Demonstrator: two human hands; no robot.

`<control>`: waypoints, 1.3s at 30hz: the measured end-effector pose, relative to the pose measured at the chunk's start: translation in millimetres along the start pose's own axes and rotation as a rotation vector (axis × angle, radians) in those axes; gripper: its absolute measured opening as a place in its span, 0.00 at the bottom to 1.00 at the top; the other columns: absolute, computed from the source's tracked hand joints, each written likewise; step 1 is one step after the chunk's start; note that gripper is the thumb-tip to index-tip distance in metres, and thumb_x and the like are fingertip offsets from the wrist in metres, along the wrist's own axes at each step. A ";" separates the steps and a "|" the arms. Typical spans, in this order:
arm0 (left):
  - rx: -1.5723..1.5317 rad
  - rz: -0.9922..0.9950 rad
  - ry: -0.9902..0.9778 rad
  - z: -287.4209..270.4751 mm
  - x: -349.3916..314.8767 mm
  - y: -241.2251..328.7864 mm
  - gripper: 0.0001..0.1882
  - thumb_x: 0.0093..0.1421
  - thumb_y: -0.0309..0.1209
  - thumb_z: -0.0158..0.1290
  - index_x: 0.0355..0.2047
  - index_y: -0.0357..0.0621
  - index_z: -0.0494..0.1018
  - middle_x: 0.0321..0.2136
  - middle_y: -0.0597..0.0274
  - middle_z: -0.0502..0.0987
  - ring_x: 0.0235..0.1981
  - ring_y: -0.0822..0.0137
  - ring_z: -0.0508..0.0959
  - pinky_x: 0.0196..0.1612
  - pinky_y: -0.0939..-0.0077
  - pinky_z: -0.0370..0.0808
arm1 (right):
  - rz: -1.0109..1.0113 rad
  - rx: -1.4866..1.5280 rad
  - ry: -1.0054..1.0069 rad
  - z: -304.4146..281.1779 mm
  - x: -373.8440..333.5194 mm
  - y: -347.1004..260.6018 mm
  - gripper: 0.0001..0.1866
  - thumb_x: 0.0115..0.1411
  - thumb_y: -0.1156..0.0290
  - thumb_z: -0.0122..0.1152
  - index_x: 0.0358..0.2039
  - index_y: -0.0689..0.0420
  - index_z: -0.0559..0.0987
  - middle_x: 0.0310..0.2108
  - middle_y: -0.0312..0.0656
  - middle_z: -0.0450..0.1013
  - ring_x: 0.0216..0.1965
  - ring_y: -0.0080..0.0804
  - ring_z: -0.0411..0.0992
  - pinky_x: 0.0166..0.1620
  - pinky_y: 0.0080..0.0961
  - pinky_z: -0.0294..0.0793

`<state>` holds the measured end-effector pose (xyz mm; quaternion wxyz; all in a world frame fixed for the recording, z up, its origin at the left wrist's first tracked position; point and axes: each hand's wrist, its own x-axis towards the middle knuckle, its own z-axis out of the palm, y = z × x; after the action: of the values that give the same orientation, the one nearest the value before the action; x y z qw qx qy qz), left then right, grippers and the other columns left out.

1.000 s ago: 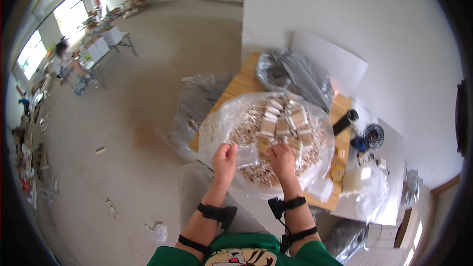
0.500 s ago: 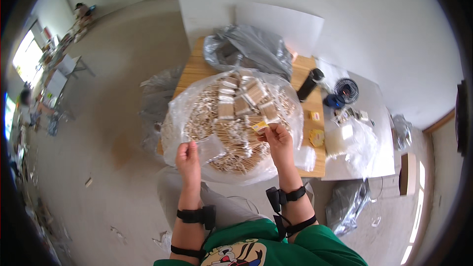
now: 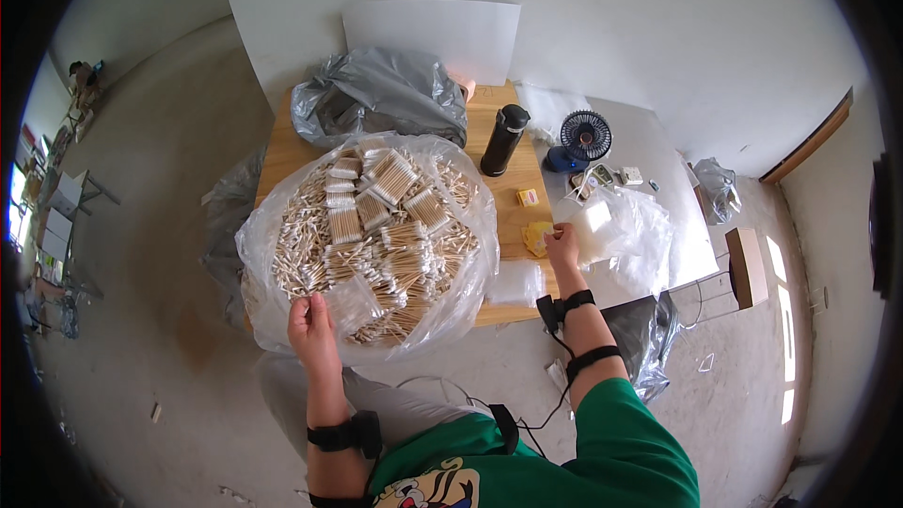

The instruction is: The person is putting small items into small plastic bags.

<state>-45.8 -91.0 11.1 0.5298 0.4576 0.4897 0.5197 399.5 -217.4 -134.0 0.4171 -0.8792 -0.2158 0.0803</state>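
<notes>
A small clear plastic bag (image 3: 354, 305) is pinched between the thumb and fingers of my left hand (image 3: 314, 331), over the near left part of a big pile of cotton swabs (image 3: 299, 243). The swabs fill a large clear plastic sack (image 3: 480, 226) with its mouth spread wide. Several wrapped bundles of swabs (image 3: 391, 177) lie on top of the pile. At the table's right edge, my right hand (image 3: 562, 248) is closed at a few small yellow cards (image 3: 536, 237), its fingertips on a card's edge. Its fingers partly hide that card.
On the wooden table (image 3: 282, 146) are a black bottle (image 3: 505, 139), a small yellow box (image 3: 528, 198), clear bags (image 3: 516, 282) and a grey plastic bag (image 3: 381, 94). A side table holds a small fan (image 3: 584, 137) and clear plastic (image 3: 641, 235). A cardboard box (image 3: 746, 268) stands at right.
My right hand has moved right, from above the swabs to the yellow cards at the table's edge. My left hand still holds the clear bag. The view has swung right.
</notes>
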 end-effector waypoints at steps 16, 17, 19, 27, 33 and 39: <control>0.268 0.006 -0.510 86.1 -56.3 6.3 0.08 0.62 0.30 0.50 0.27 0.41 0.71 0.16 0.69 0.75 0.13 0.83 0.64 0.17 0.85 0.61 | -0.120 0.850 -0.577 -46.1 -149.9 -123.4 0.19 0.62 0.65 0.53 0.49 0.62 0.65 0.33 0.40 0.71 0.34 0.25 0.70 0.36 0.21 0.70; 0.267 0.006 -0.524 92.9 -59.5 3.9 0.08 0.62 0.30 0.50 0.27 0.41 0.71 0.16 0.69 0.75 0.13 0.83 0.64 0.17 0.85 0.61 | -0.106 0.927 -0.674 -51.7 -166.0 -135.6 0.24 0.62 0.61 0.54 0.52 0.62 0.63 0.33 0.41 0.71 0.34 0.26 0.70 0.38 0.20 0.70; 0.319 0.079 -0.609 102.0 -66.5 -3.9 0.08 0.61 0.30 0.51 0.26 0.40 0.71 0.16 0.68 0.75 0.16 0.82 0.67 0.21 0.84 0.64 | 0.098 1.058 -0.789 -48.6 -186.5 -133.1 0.24 0.56 0.74 0.61 0.52 0.59 0.63 0.30 0.39 0.71 0.32 0.24 0.70 0.36 0.20 0.70; 0.744 0.627 -0.491 72.4 -23.6 -16.0 0.05 0.57 0.29 0.53 0.30 0.40 0.71 0.30 0.59 0.77 0.31 0.56 0.76 0.31 0.65 0.71 | 0.134 0.587 -0.116 -51.8 -137.2 -48.1 0.18 0.52 0.81 0.57 0.44 0.61 0.67 0.24 0.38 0.72 0.22 0.22 0.70 0.25 0.17 0.69; 1.099 0.745 -0.524 72.1 10.6 -11.8 0.25 0.56 0.40 0.54 0.54 0.49 0.66 0.57 0.52 0.62 0.59 0.49 0.61 0.58 0.55 0.58 | -0.096 0.098 -0.016 -27.2 -110.9 -27.7 0.18 0.50 0.80 0.59 0.43 0.61 0.68 0.23 0.42 0.71 0.23 0.32 0.71 0.29 0.27 0.71; 1.440 0.392 -0.764 57.0 23.4 -23.1 0.37 0.57 0.54 0.47 0.64 0.60 0.51 0.65 0.56 0.48 0.67 0.50 0.40 0.65 0.47 0.38 | -0.375 -0.355 0.171 -16.1 -124.5 -41.0 0.22 0.49 0.75 0.59 0.46 0.58 0.68 0.41 0.50 0.67 0.45 0.49 0.65 0.48 0.39 0.65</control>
<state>12.9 -67.2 -7.1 0.1377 0.9055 0.4005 -0.0283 280.6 -261.3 -97.1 0.2807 -0.8868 -0.3496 -0.1121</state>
